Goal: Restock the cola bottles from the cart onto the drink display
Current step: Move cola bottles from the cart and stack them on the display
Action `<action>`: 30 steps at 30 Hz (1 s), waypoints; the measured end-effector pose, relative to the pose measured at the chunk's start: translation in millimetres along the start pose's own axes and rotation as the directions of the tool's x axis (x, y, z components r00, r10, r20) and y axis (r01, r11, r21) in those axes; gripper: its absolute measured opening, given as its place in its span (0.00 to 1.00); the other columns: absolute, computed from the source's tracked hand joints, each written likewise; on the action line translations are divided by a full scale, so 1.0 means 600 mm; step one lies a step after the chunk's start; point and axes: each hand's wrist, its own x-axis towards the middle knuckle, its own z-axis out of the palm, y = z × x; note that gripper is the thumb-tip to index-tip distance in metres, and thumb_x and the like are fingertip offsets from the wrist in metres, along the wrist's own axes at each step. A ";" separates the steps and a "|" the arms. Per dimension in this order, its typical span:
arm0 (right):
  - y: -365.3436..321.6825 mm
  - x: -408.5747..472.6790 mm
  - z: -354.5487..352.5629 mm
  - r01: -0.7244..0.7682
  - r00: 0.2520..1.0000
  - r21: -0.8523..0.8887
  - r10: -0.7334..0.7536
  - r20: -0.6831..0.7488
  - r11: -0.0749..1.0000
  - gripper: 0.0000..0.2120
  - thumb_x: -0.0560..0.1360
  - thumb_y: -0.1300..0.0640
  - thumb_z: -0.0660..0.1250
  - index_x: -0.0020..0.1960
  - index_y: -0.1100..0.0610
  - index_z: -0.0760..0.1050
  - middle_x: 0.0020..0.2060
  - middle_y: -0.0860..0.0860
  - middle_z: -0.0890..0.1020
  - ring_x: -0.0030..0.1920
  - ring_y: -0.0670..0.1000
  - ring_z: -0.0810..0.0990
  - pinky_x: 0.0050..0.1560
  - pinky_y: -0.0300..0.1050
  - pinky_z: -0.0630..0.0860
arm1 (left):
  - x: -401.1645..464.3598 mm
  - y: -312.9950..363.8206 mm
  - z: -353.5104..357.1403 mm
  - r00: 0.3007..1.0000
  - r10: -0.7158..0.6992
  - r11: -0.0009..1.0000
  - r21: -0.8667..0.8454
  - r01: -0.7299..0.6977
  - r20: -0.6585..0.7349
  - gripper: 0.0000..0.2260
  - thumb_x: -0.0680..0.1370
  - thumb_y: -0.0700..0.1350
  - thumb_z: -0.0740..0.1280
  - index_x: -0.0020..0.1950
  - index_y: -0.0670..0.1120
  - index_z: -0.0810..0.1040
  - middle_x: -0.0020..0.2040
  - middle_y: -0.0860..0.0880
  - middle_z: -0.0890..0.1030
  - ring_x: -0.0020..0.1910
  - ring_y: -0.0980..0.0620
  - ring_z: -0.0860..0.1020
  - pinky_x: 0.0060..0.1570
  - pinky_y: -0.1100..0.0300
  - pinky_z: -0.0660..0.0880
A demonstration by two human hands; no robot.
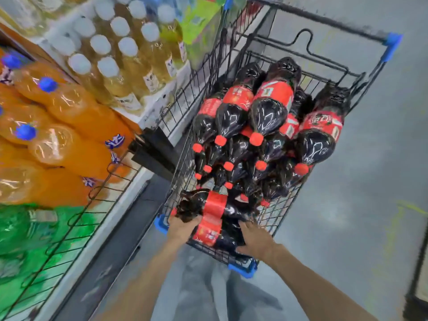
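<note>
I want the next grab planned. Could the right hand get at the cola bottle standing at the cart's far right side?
Probably yes: that cola bottle sits on top of the pile, uncovered, but the right hand rests on a nearer bottle first.

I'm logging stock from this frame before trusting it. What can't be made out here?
- Head view: count of cola bottles; lower layers hidden by the top ones in the cart.
- Label print: blurred.
- Right hand fingertips: hidden behind the near bottles.
- Left hand grip: partly covered by the bottle base.
</note>
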 end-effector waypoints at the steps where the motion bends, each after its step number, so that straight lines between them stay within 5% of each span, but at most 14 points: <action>1: -0.002 0.013 0.015 -0.007 0.999 0.003 0.006 0.036 1.000 0.47 0.78 0.41 0.71 0.84 0.60 0.49 0.78 0.60 0.64 0.77 0.62 0.65 0.76 0.54 0.66 | 0.001 0.005 0.008 0.999 -0.050 0.997 -0.051 0.051 0.009 0.25 0.78 0.45 0.76 0.70 0.35 0.74 0.62 0.46 0.77 0.65 0.43 0.78 0.55 0.61 0.69; 6: -0.011 0.070 0.062 -0.043 0.991 0.037 0.038 0.130 0.998 0.54 0.75 0.43 0.75 0.84 0.59 0.43 0.80 0.58 0.56 0.80 0.61 0.56 0.78 0.60 0.63 | 0.064 -0.010 0.036 0.975 -0.216 0.925 -0.307 0.224 0.060 0.32 0.71 0.50 0.82 0.67 0.36 0.77 0.64 0.41 0.82 0.59 0.42 0.81 0.56 0.59 0.71; 10: -0.016 0.099 0.075 -0.090 0.984 0.056 0.080 0.162 0.994 0.58 0.72 0.42 0.78 0.84 0.58 0.43 0.79 0.53 0.58 0.81 0.60 0.54 0.77 0.62 0.65 | 0.152 -0.078 0.070 0.962 -0.249 0.882 -0.383 0.273 0.113 0.62 0.42 0.66 0.86 0.69 0.40 0.72 0.59 0.41 0.84 0.57 0.42 0.84 0.64 0.44 0.79; 13: -0.014 0.108 0.092 -0.131 0.988 0.106 0.121 0.100 0.986 0.57 0.68 0.40 0.79 0.83 0.55 0.49 0.75 0.49 0.62 0.77 0.55 0.58 0.72 0.61 0.70 | 0.197 -0.109 0.089 0.964 -0.244 0.865 -0.426 0.266 0.106 0.66 0.35 0.65 0.86 0.69 0.41 0.71 0.59 0.40 0.84 0.56 0.41 0.84 0.62 0.38 0.80; 18: -0.012 0.110 0.100 -0.145 0.989 0.168 0.135 0.067 0.975 0.54 0.65 0.40 0.81 0.80 0.52 0.54 0.71 0.47 0.65 0.74 0.52 0.64 0.71 0.61 0.71 | 0.157 -0.057 0.077 0.955 -0.276 0.831 -0.473 0.293 0.107 0.60 0.47 0.55 0.90 0.71 0.43 0.63 0.61 0.39 0.81 0.60 0.39 0.82 0.64 0.35 0.77; 22: -0.010 0.114 0.086 -0.084 0.995 0.110 0.076 0.069 0.990 0.52 0.64 0.40 0.81 0.77 0.56 0.57 0.70 0.51 0.67 0.73 0.56 0.67 0.79 0.60 0.62 | 0.137 -0.037 0.070 0.947 -0.303 0.828 -0.462 0.318 0.108 0.51 0.61 0.44 0.87 0.73 0.44 0.58 0.63 0.38 0.78 0.62 0.37 0.80 0.67 0.34 0.74; 25: -0.001 0.114 0.084 -0.035 0.998 0.129 0.029 0.047 0.991 0.54 0.62 0.39 0.82 0.77 0.56 0.58 0.70 0.53 0.66 0.72 0.57 0.68 0.77 0.54 0.65 | 0.129 -0.037 0.070 0.955 -0.274 0.837 -0.460 0.297 0.118 0.51 0.58 0.49 0.89 0.71 0.44 0.61 0.61 0.39 0.80 0.60 0.39 0.81 0.67 0.37 0.75; 30: 0.017 0.109 0.079 0.014 0.999 0.210 -0.021 0.029 0.978 0.54 0.59 0.37 0.82 0.76 0.54 0.60 0.66 0.50 0.67 0.69 0.54 0.70 0.71 0.51 0.71 | 0.106 -0.033 0.081 0.979 -0.195 0.885 -0.419 0.201 0.059 0.44 0.59 0.62 0.86 0.65 0.45 0.71 0.58 0.49 0.80 0.55 0.49 0.79 0.64 0.57 0.71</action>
